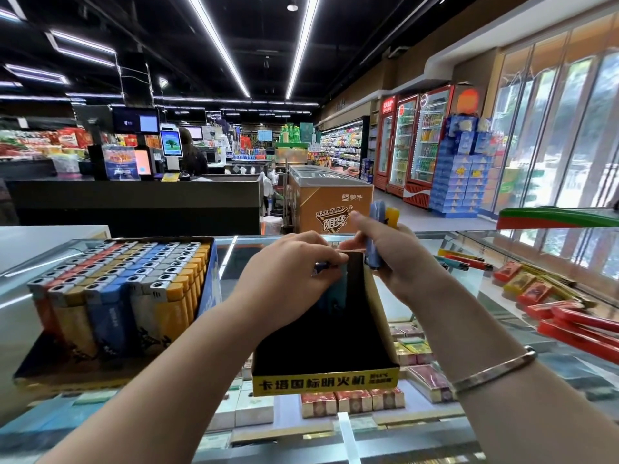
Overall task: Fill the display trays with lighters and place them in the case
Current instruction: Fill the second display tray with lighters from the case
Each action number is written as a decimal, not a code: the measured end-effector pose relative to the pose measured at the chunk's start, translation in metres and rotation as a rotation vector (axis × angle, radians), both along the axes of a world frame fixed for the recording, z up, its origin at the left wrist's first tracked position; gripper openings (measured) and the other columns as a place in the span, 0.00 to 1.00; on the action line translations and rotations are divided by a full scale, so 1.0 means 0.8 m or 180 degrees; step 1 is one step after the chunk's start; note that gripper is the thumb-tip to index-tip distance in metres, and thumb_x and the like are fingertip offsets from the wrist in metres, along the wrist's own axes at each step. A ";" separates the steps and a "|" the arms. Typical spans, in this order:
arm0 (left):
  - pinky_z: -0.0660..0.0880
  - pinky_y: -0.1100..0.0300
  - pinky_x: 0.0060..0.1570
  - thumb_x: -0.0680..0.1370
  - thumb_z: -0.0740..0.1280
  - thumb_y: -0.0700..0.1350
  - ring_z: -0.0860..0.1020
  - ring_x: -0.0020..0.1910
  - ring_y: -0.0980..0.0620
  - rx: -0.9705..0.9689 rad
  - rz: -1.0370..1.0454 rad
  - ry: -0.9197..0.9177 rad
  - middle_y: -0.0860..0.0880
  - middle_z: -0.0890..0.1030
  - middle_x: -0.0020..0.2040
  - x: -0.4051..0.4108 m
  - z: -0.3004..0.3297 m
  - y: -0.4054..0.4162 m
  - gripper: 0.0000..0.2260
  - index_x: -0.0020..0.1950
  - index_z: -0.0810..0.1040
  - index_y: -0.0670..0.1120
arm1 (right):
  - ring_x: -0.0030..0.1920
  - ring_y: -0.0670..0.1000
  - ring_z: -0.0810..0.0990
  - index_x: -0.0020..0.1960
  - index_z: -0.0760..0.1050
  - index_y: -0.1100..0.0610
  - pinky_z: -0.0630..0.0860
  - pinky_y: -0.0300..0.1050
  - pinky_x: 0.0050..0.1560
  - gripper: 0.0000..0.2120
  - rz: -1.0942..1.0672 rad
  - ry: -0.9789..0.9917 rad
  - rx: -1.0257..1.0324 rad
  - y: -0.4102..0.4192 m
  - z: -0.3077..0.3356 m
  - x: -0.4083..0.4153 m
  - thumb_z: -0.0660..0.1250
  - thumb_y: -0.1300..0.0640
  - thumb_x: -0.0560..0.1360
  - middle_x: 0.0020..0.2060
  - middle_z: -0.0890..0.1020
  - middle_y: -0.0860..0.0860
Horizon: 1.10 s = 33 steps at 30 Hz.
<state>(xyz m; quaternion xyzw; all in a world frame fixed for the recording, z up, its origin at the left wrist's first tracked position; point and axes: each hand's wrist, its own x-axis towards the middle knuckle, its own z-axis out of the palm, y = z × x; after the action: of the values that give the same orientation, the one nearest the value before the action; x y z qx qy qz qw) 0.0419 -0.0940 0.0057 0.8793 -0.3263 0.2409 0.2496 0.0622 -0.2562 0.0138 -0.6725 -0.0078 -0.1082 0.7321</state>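
While both forearms reach in over the glass case [502,296], a nearly bare black display tray [330,336] with a yellow front lip stands on it below the fingers. Curled fingers [321,254] of the left hand [288,272] pinch a blue lighter [323,266] at the tray's far left corner. Just right of them, the right hand [398,252] grips a small bunch of lighters [380,236], blue and yellow, upright above the tray's far right corner. Left of the left fingers, a full tray [117,296] holds rows of lighters. Beyond the fingertips stands an orange freezer [330,199].
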 end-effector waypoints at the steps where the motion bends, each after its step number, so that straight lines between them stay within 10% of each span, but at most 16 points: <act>1: 0.75 0.52 0.51 0.75 0.66 0.51 0.74 0.53 0.57 0.0008 -0.0025 0.0011 0.60 0.77 0.53 -0.001 -0.001 0.000 0.12 0.58 0.79 0.59 | 0.42 0.55 0.80 0.40 0.73 0.57 0.74 0.51 0.46 0.12 -0.0143 -0.0093 0.0140 0.000 0.001 0.000 0.66 0.49 0.74 0.37 0.79 0.57; 10: 0.76 0.56 0.47 0.71 0.70 0.55 0.77 0.52 0.54 -0.0528 -0.0251 -0.0963 0.56 0.81 0.51 -0.020 0.000 -0.014 0.18 0.60 0.74 0.55 | 0.41 0.54 0.83 0.27 0.71 0.58 0.74 0.51 0.42 0.30 0.0705 -0.0777 0.1229 0.008 0.018 -0.018 0.53 0.37 0.75 0.34 0.83 0.57; 18: 0.78 0.53 0.43 0.70 0.73 0.48 0.79 0.43 0.59 -0.1368 -0.0647 -0.0390 0.56 0.80 0.45 -0.028 0.000 -0.026 0.16 0.55 0.73 0.53 | 0.46 0.58 0.80 0.45 0.71 0.62 0.79 0.56 0.49 0.28 0.1154 -0.0795 0.1116 0.024 0.016 -0.026 0.55 0.36 0.71 0.43 0.77 0.61; 23: 0.77 0.51 0.42 0.70 0.72 0.46 0.78 0.47 0.50 -0.1084 -0.0447 -0.1165 0.50 0.78 0.50 -0.024 0.003 -0.022 0.15 0.56 0.80 0.49 | 0.46 0.55 0.72 0.41 0.70 0.59 0.72 0.50 0.58 0.24 0.1311 -0.0807 0.1254 0.034 0.010 -0.022 0.59 0.37 0.68 0.35 0.71 0.53; 28: 0.79 0.51 0.41 0.73 0.68 0.47 0.79 0.46 0.50 -0.1356 -0.0502 -0.1654 0.46 0.79 0.51 -0.024 0.012 -0.015 0.13 0.54 0.81 0.42 | 0.54 0.57 0.80 0.60 0.69 0.67 0.79 0.46 0.53 0.34 0.1379 -0.0734 0.1421 0.031 0.011 -0.021 0.55 0.37 0.73 0.50 0.80 0.61; 33: 0.79 0.56 0.41 0.75 0.65 0.48 0.81 0.43 0.55 -0.2004 -0.0484 -0.1227 0.52 0.81 0.46 -0.023 0.023 -0.004 0.12 0.53 0.79 0.42 | 0.37 0.53 0.81 0.32 0.73 0.58 0.74 0.53 0.56 0.24 0.0386 -0.0623 0.0932 0.016 0.012 -0.015 0.56 0.41 0.77 0.29 0.81 0.54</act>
<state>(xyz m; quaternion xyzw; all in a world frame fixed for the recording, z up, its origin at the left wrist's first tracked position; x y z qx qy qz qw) 0.0235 -0.0968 0.0240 0.6713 -0.3417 0.4712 0.4588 0.0503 -0.2430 0.0230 -0.5433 -0.1037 -0.1288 0.8231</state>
